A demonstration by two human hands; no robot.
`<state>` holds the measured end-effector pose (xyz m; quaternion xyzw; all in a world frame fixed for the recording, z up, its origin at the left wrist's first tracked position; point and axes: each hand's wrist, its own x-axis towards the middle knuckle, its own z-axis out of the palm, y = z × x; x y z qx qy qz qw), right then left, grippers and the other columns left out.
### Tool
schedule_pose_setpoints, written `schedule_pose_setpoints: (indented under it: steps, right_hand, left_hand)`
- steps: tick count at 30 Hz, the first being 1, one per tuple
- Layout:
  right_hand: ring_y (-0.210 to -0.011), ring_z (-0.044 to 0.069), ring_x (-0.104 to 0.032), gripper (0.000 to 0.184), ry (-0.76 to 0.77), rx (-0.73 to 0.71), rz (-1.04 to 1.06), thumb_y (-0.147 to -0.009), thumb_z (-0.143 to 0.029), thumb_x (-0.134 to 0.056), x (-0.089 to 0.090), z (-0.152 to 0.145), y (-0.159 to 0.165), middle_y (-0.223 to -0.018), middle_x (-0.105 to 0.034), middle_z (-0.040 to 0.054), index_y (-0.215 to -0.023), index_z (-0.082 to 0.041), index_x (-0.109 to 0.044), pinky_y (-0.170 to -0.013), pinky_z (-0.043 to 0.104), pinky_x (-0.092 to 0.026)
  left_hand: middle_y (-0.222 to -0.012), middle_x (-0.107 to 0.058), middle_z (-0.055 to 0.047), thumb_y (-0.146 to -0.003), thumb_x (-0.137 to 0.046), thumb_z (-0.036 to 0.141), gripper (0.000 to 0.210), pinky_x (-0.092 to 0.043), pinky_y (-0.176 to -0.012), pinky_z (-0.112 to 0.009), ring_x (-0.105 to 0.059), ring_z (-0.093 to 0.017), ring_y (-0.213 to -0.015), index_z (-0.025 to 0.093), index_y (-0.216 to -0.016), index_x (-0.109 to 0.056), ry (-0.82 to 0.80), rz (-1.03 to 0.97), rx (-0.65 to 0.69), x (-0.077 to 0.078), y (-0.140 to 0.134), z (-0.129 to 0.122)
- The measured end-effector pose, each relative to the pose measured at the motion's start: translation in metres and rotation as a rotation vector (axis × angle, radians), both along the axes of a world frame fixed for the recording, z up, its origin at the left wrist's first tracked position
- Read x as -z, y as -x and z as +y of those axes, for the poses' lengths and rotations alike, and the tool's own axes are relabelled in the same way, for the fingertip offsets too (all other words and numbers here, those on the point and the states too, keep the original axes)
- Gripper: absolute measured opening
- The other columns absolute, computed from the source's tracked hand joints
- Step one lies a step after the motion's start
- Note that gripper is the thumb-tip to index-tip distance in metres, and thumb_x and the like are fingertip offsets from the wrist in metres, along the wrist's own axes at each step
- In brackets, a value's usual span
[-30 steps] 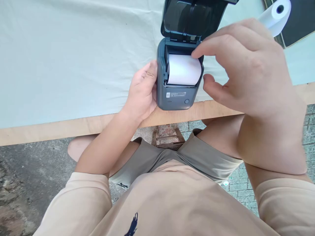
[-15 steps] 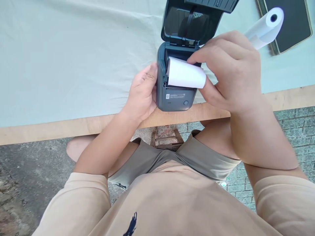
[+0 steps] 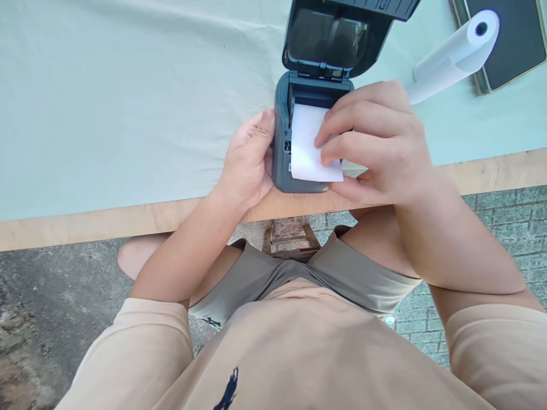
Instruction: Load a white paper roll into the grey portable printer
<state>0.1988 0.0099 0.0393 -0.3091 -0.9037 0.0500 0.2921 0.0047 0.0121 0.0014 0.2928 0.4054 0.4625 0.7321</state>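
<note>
A small dark portable label printer [image 3: 282, 165] sits near the table's front edge with its lid [image 3: 329, 42] swung up. My left hand [image 3: 250, 156] is closed around the printer's left side, thumb along the edge. White paper [image 3: 304, 142] comes out of the printer's compartment and lies over its front face, covering most of the label and the button. My right hand [image 3: 376, 142] has its fingertips on top of this paper, with the thumb at the paper's lower right corner. The hand hides the printer's right side.
Right of the printer, a larger white paper roll [image 3: 457, 54] lies on the pale tablecloth [image 3: 128, 102], against a dark phone-like slab [image 3: 508, 45]. The wooden table edge [image 3: 85, 225] runs just in front of me. Below it is a wooden stool frame [image 3: 290, 242].
My right hand has moved down and toward me, drawing the paper from a curled strip to a flat sheet over the printer's front. My left hand keeps its hold.
</note>
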Motion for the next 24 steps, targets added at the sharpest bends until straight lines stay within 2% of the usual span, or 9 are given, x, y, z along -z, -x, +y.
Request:
schedule_pose_setpoints:
  steps: [5,9,13,16,19,24]
  right_hand:
    - [-0.101,0.016,-0.061,0.01,-0.051,0.028,-0.01,-0.076,-0.024,-0.052,0.003,0.0,0.004,-0.099,-0.067,-0.0056,-0.086,-0.026,-0.053,-0.08,0.036,-0.041]
    - [-0.099,0.015,-0.06,0.001,-0.132,0.044,-0.021,-0.08,-0.025,-0.055,0.005,-0.002,0.007,-0.097,-0.068,-0.0067,-0.08,-0.024,-0.054,-0.079,0.036,-0.034]
    - [-0.095,0.013,-0.059,0.018,-0.207,0.097,-0.155,-0.085,-0.031,-0.054,0.009,-0.004,0.011,-0.089,-0.069,-0.0074,-0.07,-0.021,-0.053,-0.08,0.036,-0.029]
    - [-0.086,0.012,-0.058,0.022,-0.279,0.084,-0.088,-0.084,-0.035,-0.057,0.011,-0.004,0.015,-0.083,-0.068,-0.008,-0.067,-0.021,-0.051,-0.077,0.034,-0.03]
    - [-0.085,0.012,-0.058,0.017,-0.245,0.056,-0.041,-0.084,-0.028,-0.056,0.011,-0.006,0.017,-0.084,-0.068,-0.0083,-0.068,-0.023,-0.055,-0.076,0.033,-0.031]
    - [-0.087,0.012,-0.058,0.025,-0.143,0.069,-0.137,-0.088,-0.027,-0.052,0.008,-0.008,0.017,-0.084,-0.068,-0.0079,-0.065,-0.024,-0.059,-0.079,0.035,-0.029]
  left_hand:
    - [-0.078,-0.066,0.0,-0.1,-0.044,0.04,0.033,-0.058,-0.093,-0.031,-0.071,-0.017,-0.1,0.019,-0.089,-0.067,-0.026,-0.069,0.016,-0.002,-0.001,0.0]
    - [-0.082,-0.067,-0.001,-0.099,-0.043,0.042,0.034,-0.06,-0.09,-0.033,-0.069,-0.02,-0.11,0.02,-0.088,-0.066,-0.025,0.001,0.015,-0.003,-0.001,0.0]
    - [-0.086,-0.068,-0.002,-0.097,-0.046,0.044,0.032,-0.061,-0.089,-0.035,-0.067,-0.022,-0.115,0.021,-0.086,-0.065,-0.037,0.043,-0.005,-0.002,0.0,-0.001]
    - [-0.084,-0.067,-0.002,-0.095,-0.052,0.044,0.029,-0.059,-0.091,-0.033,-0.067,-0.021,-0.112,0.021,-0.083,-0.065,-0.049,0.002,0.001,-0.002,0.0,-0.001]
    - [-0.081,-0.065,-0.001,-0.096,-0.051,0.045,0.031,-0.059,-0.089,-0.031,-0.068,-0.019,-0.105,0.02,-0.082,-0.065,-0.035,0.007,0.011,-0.002,0.001,-0.001]
    - [-0.079,-0.062,0.0,-0.096,-0.048,0.047,0.034,-0.06,-0.082,-0.031,-0.068,-0.019,-0.106,0.021,-0.079,-0.062,-0.024,0.063,-0.036,0.002,-0.001,-0.001]
